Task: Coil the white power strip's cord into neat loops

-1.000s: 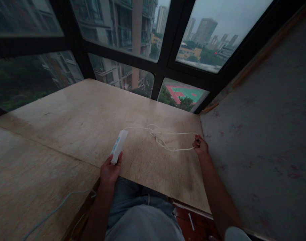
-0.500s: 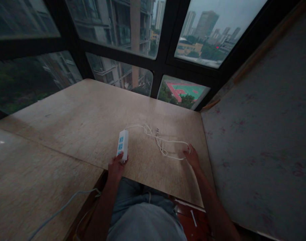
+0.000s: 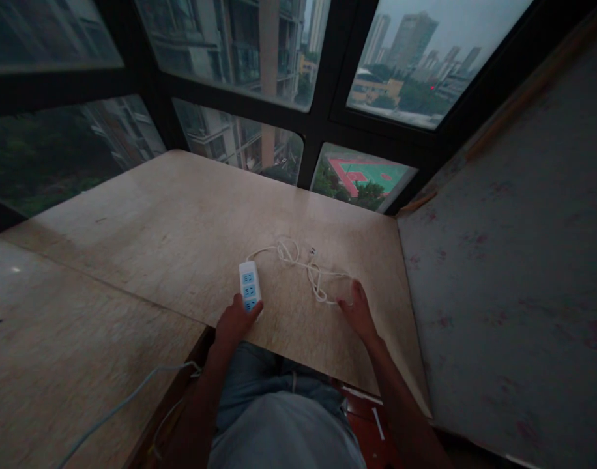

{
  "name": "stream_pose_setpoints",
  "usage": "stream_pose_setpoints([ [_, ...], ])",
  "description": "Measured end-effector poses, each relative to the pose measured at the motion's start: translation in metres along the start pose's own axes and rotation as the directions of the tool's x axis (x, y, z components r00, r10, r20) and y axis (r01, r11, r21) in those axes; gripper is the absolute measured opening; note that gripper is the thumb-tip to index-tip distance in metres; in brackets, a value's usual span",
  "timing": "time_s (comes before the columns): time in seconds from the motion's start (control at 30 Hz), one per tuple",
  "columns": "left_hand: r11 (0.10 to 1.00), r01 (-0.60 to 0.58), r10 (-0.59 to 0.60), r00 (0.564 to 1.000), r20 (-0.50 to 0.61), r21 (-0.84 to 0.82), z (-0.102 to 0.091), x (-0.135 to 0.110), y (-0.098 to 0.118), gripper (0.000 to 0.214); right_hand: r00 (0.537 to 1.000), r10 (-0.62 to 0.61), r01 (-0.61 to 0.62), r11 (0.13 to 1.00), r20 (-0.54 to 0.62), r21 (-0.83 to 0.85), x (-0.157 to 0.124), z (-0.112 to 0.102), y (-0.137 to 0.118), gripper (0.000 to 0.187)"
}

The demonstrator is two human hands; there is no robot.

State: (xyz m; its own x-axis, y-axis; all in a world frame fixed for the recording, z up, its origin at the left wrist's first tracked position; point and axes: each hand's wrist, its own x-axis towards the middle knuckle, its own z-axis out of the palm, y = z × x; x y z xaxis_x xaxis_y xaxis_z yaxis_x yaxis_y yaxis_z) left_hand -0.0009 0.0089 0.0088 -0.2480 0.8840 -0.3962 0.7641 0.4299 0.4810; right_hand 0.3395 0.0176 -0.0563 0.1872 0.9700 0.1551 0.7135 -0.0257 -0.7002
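Observation:
A white power strip (image 3: 250, 284) with blue socket faces lies on the tabletop in front of me. My left hand (image 3: 236, 319) grips its near end, thumb along the right side and fingers at the left. From the far end runs a white power cord (image 3: 319, 286), loosely looped on the table toward the right. The plug (image 3: 313, 251) rests beyond the loops, prongs showing. My right hand (image 3: 358, 311) is closed around the right end of the cord's loop; part of the cord there is hidden by the fingers.
The beige tabletop (image 3: 181, 215) reaches dark-framed windows (image 3: 322, 124) at the back and a floral-papered wall (image 3: 489, 280) on the right. At lower left a pale blue cable (image 3: 117, 407) crosses the table and goes over its edge.
My left hand has turned the power strip and moved it slightly right. My right hand has shifted left with the cord loop, which is now shorter.

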Motion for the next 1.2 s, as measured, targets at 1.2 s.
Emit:
stream_pose_setpoints([
  [1.2,0.871,-0.282,0.399,0.883,-0.246,0.401,-0.019,0.009,0.010,0.061,0.877,-0.209,-0.017,0.887,0.433,0.462,0.015,-0.117,-0.097,0.029],
])
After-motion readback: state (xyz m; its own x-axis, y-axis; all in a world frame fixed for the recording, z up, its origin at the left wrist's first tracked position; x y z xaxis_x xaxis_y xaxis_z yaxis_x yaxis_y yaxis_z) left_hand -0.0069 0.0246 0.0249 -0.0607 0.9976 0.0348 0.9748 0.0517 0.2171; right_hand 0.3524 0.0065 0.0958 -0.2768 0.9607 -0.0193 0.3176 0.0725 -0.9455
